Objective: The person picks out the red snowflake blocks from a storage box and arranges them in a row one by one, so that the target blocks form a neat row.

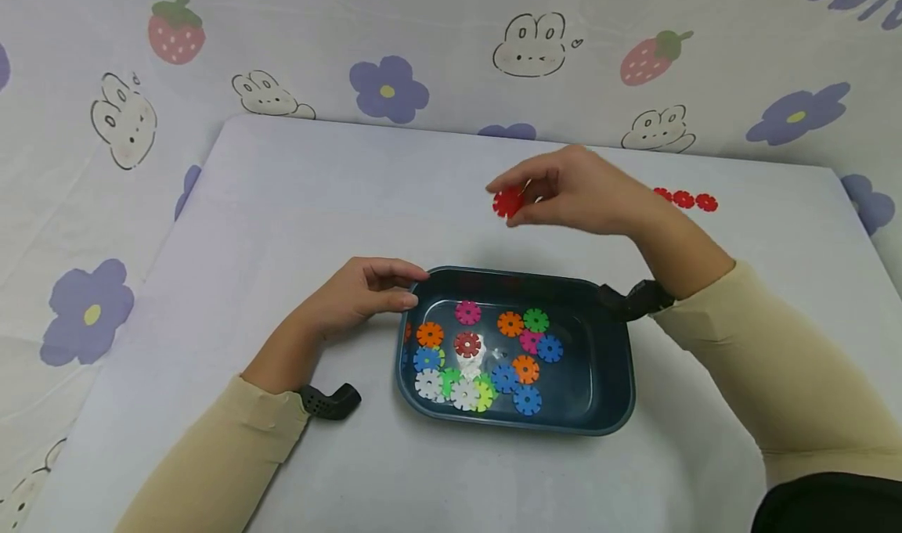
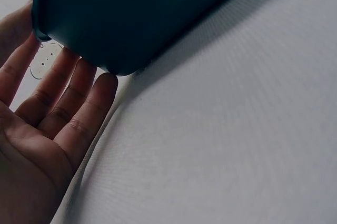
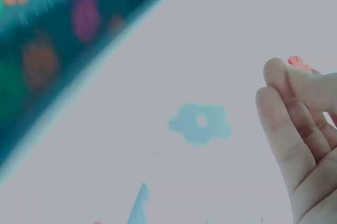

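Note:
My right hand (image 1: 574, 192) pinches a red notched plastic disc (image 1: 506, 203) between thumb and fingers, above the table behind a dark teal basin (image 1: 599, 392). In the right wrist view, most of that disc (image 3: 299, 63) is hidden by the fingertips. At the basin's back left corner, my left hand (image 1: 362, 294) touches the rim with fairly straight fingers. The left wrist view has its fingertips along the basin's outer wall (image 2: 126, 19). Inside the basin lie several notched discs, including orange (image 1: 510, 324), blue (image 1: 550, 348), white (image 1: 465, 394), green (image 1: 535, 319) and pink (image 1: 468, 311).
Three red discs (image 1: 683, 199) lie in a row at the back right of the white table (image 1: 296, 181), partly behind my right forearm. A cloth (image 1: 451, 40) printed with rabbits, flowers and strawberries hangs behind the table. Black straps and mounts (image 1: 331, 401) sit at both wrists.

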